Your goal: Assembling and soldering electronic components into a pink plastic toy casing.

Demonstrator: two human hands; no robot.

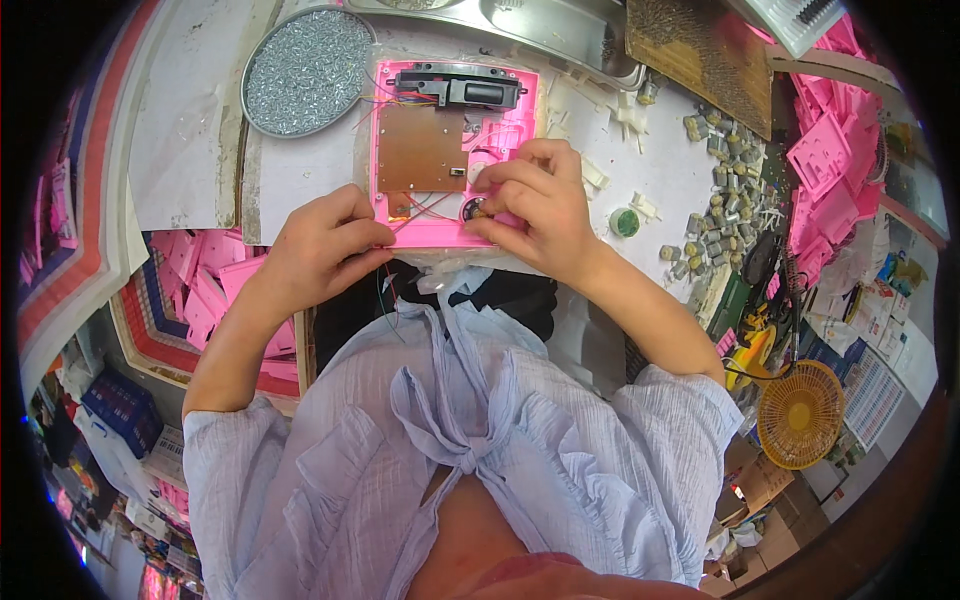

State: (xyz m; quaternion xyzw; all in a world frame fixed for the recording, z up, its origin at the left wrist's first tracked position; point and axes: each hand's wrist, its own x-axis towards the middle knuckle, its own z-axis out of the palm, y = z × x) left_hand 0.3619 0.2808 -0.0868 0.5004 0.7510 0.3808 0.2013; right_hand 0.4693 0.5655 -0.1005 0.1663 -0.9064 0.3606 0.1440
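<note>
Right at the near edge of the white tabletop (310, 165): the pink casing (440, 238), lying open side up with both hands on it. Over at its near left corner, working low with the left hand (325, 245), thumb and index brought together at the tips, seemingly clamped on thin wires (384, 290) trailing down past the casing's edge. Across now to the near right corner, and bending the right hand (548, 205) over the casing's side wall, fingers curled and fanned a little apart. Touching down with index and thumb about a round dark part (469, 210); impossible to tell from here whether gripping it or only pressing. Just beyond, inside the casing, a flat brown board (420, 148), and behind that a long black module (470, 88) along the far wall. Off to the left, near the far corner, a round dish (246, 95) full of small silver pieces (310, 68). Out to the right, a scatter of small metal cylinders (725, 195), and closer to the right hand, a green round piece (625, 222).
</note>
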